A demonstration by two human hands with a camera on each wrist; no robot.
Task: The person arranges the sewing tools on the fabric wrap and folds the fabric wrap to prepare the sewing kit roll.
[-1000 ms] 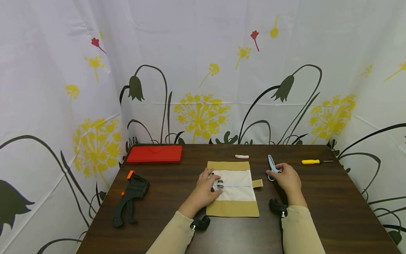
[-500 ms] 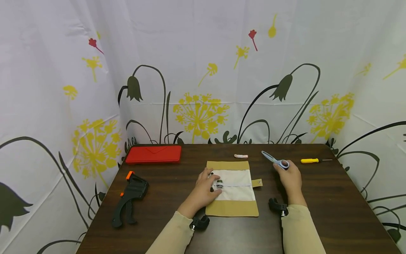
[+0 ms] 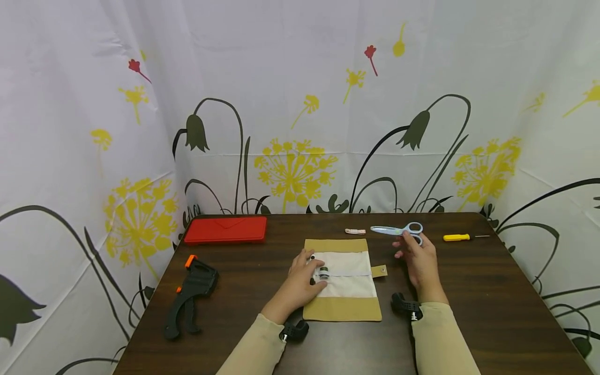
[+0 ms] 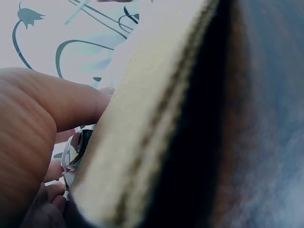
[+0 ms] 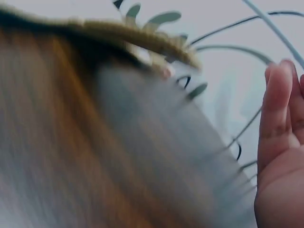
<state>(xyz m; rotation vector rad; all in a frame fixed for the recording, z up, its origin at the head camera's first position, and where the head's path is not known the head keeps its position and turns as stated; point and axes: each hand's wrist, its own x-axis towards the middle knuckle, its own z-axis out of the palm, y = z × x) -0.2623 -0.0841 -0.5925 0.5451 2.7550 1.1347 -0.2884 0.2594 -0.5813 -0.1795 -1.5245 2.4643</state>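
Observation:
In the head view, a fabric pouch [image 3: 348, 288], cream with mustard bands and a snap tab, lies unfolded on the table. My left hand [image 3: 296, 281] holds its left side, thumb and fingers bent around a small dark-and-silver item [image 3: 324, 273] there. From the left wrist, my thumb touches the pouch [image 4: 137, 123], and a shiny metal piece [image 4: 73, 149] shows beside the fingers. My right hand [image 3: 420, 265] pinches light-blue scissors [image 3: 391, 230] by the handles, above the table, blades pointing left. Only part of that hand [image 5: 282, 156] appears in the right wrist view.
A red case [image 3: 226, 230] lies at the back left, and a black bar clamp [image 3: 194, 294] with orange tips lies before it. Behind the pouch is a small pinkish-white item [image 3: 355, 231]. A yellow screwdriver [image 3: 457, 237] lies at the right. A patterned curtain hangs behind.
The right hand has lifted the scissors and turned them so the blades point left instead of away; its palm has rolled inward. The left hand stays on the pouch.

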